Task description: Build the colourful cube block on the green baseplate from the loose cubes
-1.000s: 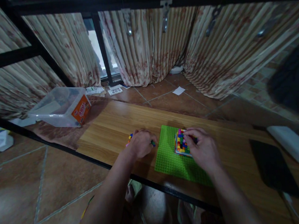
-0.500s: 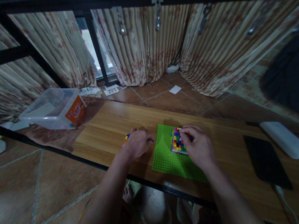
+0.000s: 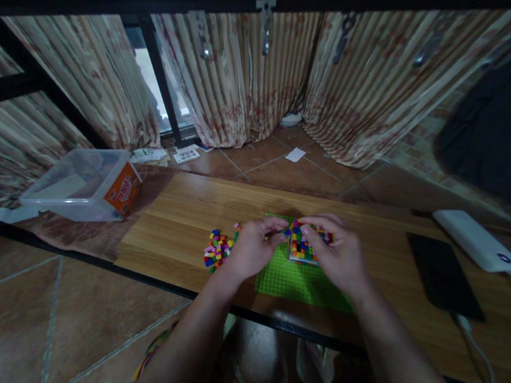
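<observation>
1. Head view: a small square block of many-coloured bricks (image 3: 304, 246) was seen on the green baseplate (image 3: 287, 279), near the table's (image 3: 185, 217) front edge.
2. The left hand (image 3: 253, 248) was pinched at the block's left edge; whether a brick was held could not be told.
3. The right hand (image 3: 337, 255) was curled on the block's right side.
4. Loose bricks (image 3: 217, 248) were heaped left of the baseplate.

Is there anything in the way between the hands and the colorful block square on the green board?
Nothing visible is. The left hand and right hand both reach the colorful block square on the green board. The loose blocks lie off to the left.
</observation>
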{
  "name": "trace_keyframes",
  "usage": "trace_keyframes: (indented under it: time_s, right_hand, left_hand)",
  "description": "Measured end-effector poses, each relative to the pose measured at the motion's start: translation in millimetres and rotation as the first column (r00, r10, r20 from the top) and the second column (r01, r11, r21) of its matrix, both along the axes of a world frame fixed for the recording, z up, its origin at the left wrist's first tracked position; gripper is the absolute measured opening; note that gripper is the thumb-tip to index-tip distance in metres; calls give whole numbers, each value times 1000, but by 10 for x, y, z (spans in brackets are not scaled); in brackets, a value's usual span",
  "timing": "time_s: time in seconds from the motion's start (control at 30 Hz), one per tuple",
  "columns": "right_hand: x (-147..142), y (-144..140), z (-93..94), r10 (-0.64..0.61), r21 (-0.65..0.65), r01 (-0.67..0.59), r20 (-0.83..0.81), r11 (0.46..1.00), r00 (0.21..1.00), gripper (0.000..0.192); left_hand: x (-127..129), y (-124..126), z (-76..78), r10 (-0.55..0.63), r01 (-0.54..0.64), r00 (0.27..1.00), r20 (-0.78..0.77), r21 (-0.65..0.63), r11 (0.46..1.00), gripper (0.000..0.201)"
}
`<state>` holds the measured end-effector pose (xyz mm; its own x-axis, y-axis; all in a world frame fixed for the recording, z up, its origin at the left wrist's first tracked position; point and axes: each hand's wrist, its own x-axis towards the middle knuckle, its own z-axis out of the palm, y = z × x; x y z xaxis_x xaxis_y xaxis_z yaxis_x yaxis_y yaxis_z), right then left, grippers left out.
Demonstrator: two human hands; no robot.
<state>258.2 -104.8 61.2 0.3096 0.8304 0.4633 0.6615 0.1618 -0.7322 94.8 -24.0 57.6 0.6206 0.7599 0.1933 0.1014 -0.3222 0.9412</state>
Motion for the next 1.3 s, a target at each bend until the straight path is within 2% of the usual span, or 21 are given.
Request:
trace_keyframes:
  time_s: [0.17,0.33,0.5,0.7,0.8,1.0,1.3]
  right_hand:
    - [-72,-1,-3,72,-50,-68,84,996,994,18]
    - [-71,5,-24,30,-35,-26,114,999,993,17]
    - [-98,0,-40,-24,-13,27,211,1000,977,18]
    - [-97,-17,0,-115,46,106,285,993,952,19]
    - [-41,-11,17,-181,108,160,227,981,957,20]
    - [48,29,-26,-238,173,236,-10,956,971,18]
    - [43,10,2,-230,160,230,-18,960,973,17]
  left_hand:
    - [82,-38,22,-30,31,998,57,-13,999,24]
    - [146,-62,-21,29,-27,999,40,-50,998,23]
    - [208,-126,-30,127,-122,991,38,-113,986,19]
    - [223,-136,-24,221,-224,975,-36,-97,970,18]
    - [213,-125,-36,253,-257,965,-64,-63,964,18]
    - [269,-159,-121,269,-272,962,-52,-40,962,12]
    - [345,-158,-163,224,-225,974,-25,-47,973,8]
